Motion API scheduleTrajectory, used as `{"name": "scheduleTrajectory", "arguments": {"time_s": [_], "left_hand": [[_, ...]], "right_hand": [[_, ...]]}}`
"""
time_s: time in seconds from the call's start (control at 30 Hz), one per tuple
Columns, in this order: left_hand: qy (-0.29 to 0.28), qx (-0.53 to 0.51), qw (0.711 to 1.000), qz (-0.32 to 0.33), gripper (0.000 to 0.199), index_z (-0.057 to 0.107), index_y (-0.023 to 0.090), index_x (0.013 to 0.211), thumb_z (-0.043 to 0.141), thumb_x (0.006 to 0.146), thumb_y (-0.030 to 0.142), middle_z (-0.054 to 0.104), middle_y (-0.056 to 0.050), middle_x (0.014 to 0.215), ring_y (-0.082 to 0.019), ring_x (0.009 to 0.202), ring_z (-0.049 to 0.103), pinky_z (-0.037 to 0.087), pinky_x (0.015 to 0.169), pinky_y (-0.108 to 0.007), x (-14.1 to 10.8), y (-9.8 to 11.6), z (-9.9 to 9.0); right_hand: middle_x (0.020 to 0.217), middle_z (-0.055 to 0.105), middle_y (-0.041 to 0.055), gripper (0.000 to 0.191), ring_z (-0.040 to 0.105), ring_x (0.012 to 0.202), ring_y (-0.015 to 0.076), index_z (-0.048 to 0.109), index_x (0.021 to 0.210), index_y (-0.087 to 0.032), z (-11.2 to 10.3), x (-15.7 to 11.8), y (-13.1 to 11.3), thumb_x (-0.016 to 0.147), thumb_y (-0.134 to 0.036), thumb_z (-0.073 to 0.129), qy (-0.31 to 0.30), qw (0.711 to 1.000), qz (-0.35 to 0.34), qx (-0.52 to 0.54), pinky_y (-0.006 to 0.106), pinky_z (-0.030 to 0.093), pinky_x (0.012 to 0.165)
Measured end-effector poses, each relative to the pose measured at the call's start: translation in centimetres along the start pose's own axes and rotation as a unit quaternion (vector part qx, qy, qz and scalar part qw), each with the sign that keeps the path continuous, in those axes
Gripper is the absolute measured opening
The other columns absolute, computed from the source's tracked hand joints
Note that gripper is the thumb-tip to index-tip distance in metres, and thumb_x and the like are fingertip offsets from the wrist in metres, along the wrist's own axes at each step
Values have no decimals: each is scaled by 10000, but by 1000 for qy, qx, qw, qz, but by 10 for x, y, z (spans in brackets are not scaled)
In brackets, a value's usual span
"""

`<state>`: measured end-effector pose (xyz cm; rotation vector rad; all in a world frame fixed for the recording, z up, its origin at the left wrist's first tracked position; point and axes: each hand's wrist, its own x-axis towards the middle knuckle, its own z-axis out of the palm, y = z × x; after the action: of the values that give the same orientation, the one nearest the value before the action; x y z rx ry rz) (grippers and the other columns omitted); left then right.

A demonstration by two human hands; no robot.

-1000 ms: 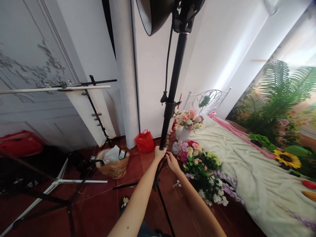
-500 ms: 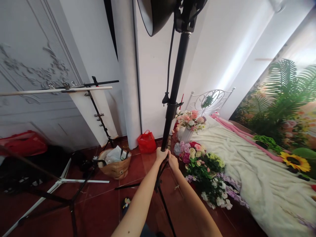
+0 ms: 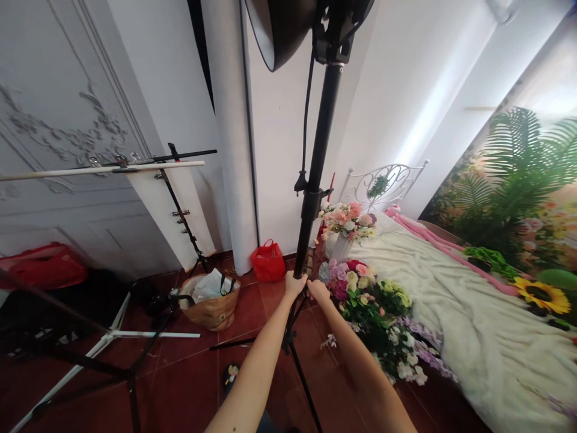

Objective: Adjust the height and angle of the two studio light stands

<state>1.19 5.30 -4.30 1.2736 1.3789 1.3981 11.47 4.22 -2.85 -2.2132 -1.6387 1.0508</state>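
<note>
A black light stand [image 3: 310,225] rises in front of me, tilted slightly, its legs spread on the floor. Its top carries a lamp with a black bowl-shaped shade [image 3: 288,27], partly cut off by the frame's upper edge. My left hand [image 3: 295,284] is wrapped around the lower pole. Just right of it, my right hand [image 3: 319,291] has its fingers closed at the side of the stand; the small part they pinch is hidden. A black cable with a plug [image 3: 301,180] hangs along the pole.
To the right are bunches of artificial flowers [image 3: 356,282] and a bed with a cream blanket [image 3: 455,300]. On the left stand a woven basket [image 3: 211,310], a red bag [image 3: 267,262], a white stand [image 3: 106,338] and a backdrop stand [image 3: 180,213]. Stand legs cross the floor.
My right hand has turned a little and its wrist and forearm have shifted right. The left hand keeps its grip on the pole. The lamp's top sits slightly further left and lower in view.
</note>
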Motion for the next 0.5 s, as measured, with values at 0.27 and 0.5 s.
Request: {"name": "scheduleTrajectory", "arguments": {"time_s": [0.27,0.5], "left_hand": [[-11,-10,1000,15,224,422,169,467,569,608,261,421,33,458,-71,452,397,316,453,-184,1,-2,0],[-7,-2,1000,3,230,423,165,460,569,609,261,444,21,469,-79,459,429,316,449,-186,0,0,0]], "right_hand": [[1145,603,77,425,541,1044,151,538,1189,-182,42,-31,38,971,-314,197,292,908,-301,-12,241,390,884],[936,653,77,491,599,881,156,599,1073,-172,48,-18,36,983,-354,153,293,923,-249,-28,220,412,740]]}}
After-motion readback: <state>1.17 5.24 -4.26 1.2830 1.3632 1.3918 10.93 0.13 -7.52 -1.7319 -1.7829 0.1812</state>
